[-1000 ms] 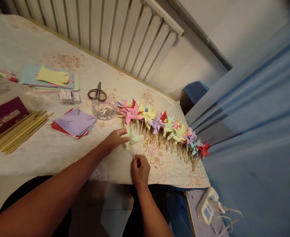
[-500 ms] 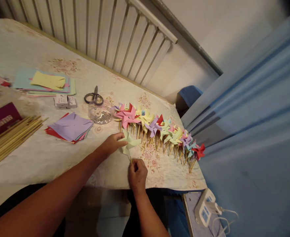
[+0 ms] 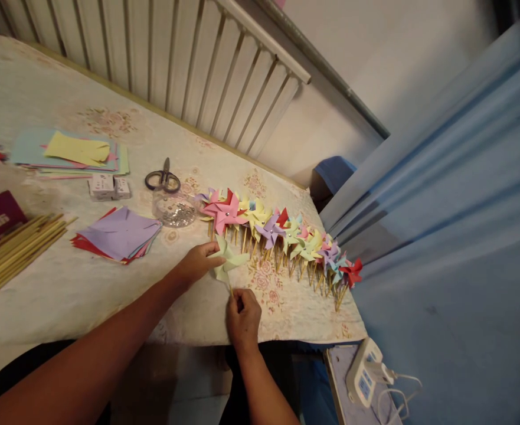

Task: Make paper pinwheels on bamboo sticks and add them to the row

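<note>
My left hand (image 3: 195, 263) pinches the paper head of a pale green pinwheel (image 3: 228, 262) near the table's front edge. Just below it, my right hand (image 3: 242, 316) is closed on the lower end of that pinwheel's thin wooden stick. Behind the pinwheel lies a long row of finished pinwheels (image 3: 281, 233) in pink, yellow, purple, blue and red, running from mid-table to the right corner.
A clear dish of small pins (image 3: 173, 211), scissors (image 3: 163, 178), a stack of cut purple and red squares (image 3: 118, 234), wooden sticks (image 3: 14, 249), small white boxes (image 3: 104, 186) and coloured sheets (image 3: 71, 152) lie to the left. A power strip (image 3: 363, 372) sits below the table's right corner.
Both hands keep their hold on the green pinwheel. The view has shifted slightly, so everything sits a little further left and lower than one second ago.
</note>
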A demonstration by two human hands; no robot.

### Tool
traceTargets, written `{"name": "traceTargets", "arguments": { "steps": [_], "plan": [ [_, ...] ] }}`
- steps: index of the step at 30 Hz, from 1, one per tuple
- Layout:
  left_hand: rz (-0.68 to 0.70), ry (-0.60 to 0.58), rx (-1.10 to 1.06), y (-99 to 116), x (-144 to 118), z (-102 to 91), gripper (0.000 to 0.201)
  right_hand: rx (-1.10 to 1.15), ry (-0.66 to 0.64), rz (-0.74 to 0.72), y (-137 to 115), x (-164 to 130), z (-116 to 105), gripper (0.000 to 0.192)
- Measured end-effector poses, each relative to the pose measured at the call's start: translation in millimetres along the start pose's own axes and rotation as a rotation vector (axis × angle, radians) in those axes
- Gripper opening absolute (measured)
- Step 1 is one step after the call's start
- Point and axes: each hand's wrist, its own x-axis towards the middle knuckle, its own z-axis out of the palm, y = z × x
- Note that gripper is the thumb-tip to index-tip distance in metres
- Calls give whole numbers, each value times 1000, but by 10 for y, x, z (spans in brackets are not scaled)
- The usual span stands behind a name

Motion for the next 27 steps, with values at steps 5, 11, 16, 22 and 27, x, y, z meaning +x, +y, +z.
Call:
{"name": "traceTargets", "arguments": {
  "steps": [5, 11, 16, 22, 27],
  "plan": [
    [-36, -47, -29, 41, -28, -6, 36, -11, -7, 9, 9, -4, 1, 15],
    [-78, -123, -67, 45, -20, -2, 45, 5, 17, 15, 19, 2, 9, 16],
    [-150, -3, -131, 51, 9, -19, 61, 42, 35, 49, 19, 9, 6, 16],
    [-252, 151, -184, 14, 33, -76, 61, 138, 72, 130, 20, 68, -10, 15],
    [-295, 134, -179, 9, 25, -53, 48, 252, 146, 231, -101, 279, 53, 14]
  ]
}}
